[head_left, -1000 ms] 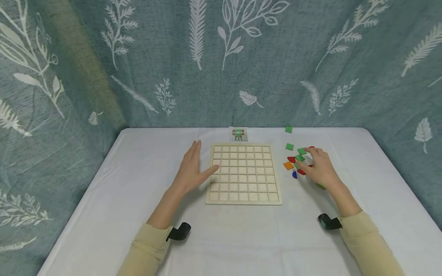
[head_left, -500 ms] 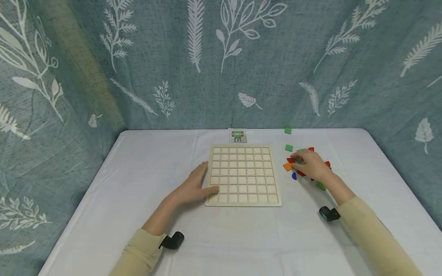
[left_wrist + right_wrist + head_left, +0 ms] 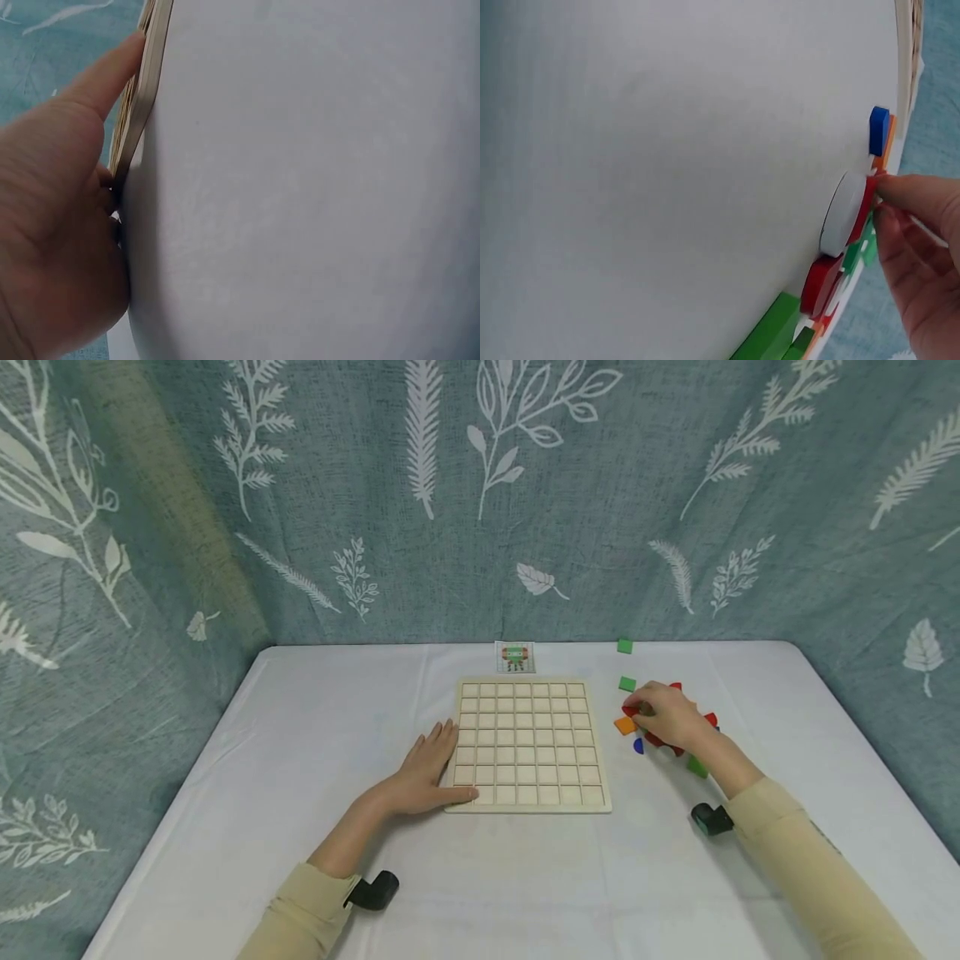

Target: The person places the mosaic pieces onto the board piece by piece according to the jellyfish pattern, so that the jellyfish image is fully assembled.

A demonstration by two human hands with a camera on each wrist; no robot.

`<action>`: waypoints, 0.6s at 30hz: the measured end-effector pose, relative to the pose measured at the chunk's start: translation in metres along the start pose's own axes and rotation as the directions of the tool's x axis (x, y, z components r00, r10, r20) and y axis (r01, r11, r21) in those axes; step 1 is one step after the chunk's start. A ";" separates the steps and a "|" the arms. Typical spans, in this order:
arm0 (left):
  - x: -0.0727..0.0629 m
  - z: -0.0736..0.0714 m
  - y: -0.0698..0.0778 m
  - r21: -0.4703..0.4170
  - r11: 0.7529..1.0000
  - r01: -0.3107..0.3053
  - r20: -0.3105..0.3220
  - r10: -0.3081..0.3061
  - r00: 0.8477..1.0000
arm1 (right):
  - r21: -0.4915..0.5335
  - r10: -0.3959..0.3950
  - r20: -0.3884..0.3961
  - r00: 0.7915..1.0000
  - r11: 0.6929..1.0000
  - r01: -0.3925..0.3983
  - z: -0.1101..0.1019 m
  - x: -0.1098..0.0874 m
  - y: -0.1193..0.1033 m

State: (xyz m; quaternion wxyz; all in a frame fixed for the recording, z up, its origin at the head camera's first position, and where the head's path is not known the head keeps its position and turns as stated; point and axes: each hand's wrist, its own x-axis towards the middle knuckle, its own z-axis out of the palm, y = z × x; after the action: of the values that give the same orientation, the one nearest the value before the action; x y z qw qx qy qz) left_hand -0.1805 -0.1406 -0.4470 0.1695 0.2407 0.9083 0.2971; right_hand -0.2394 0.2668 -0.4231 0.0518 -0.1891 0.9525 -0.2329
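A cream wooden grid board point(image 3: 515, 747) with square cells lies on the table. My left hand point(image 3: 420, 777) rests at its front left corner, thumb laid over the rim and straight fingers along the left side. The left wrist view shows the thumb point(image 3: 112, 71) against the board's edge point(image 3: 154, 67). To the right of the board, my right hand point(image 3: 671, 714) reaches into a cluster of coloured tiles, its thumb and index finger closed at a red tile point(image 3: 628, 709). In the right wrist view the fingertips meet at this red tile point(image 3: 864, 210); the hand hides part of the cluster.
An orange square tile point(image 3: 624, 725) and a blue tile point(image 3: 638, 746) lie left of the right hand. Green tiles point(image 3: 627, 683) lie behind and a larger green piece point(image 3: 697, 767) in front. A picture card point(image 3: 515, 657) sits behind the board. A patterned curtain point(image 3: 450, 560) hangs at the back.
The left hand has come down and toward the front, onto the board's front left corner. The right hand has shifted left over the tiles, and its thumb and index finger have drawn together.
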 end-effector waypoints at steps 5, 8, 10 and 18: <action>-0.001 0.002 0.001 0.023 1.000 -0.011 -0.002 0.011 1.000 | 0.017 -0.076 -0.030 0.997 0.997 0.077 0.001 0.001 0.002; -0.003 0.004 0.002 0.032 0.999 -0.013 0.004 0.013 1.000 | 0.028 -0.053 -0.073 0.996 0.998 0.055 0.003 0.001 0.002; -0.004 0.006 0.003 0.042 0.999 -0.005 0.012 0.005 1.000 | 0.024 0.007 -0.094 0.996 1.000 -0.004 0.004 0.001 0.000; -0.009 0.010 0.009 0.056 0.998 0.018 -0.002 -0.018 1.000 | 0.026 0.103 -0.043 0.994 0.994 -0.102 0.006 0.010 -0.009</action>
State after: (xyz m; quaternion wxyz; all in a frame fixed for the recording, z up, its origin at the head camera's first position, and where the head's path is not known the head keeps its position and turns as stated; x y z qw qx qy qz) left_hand -0.1652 -0.1343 -0.4473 0.1645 0.2370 0.9185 0.2703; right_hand -0.2444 0.2531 -0.4247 0.0446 -0.1342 0.9591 -0.2453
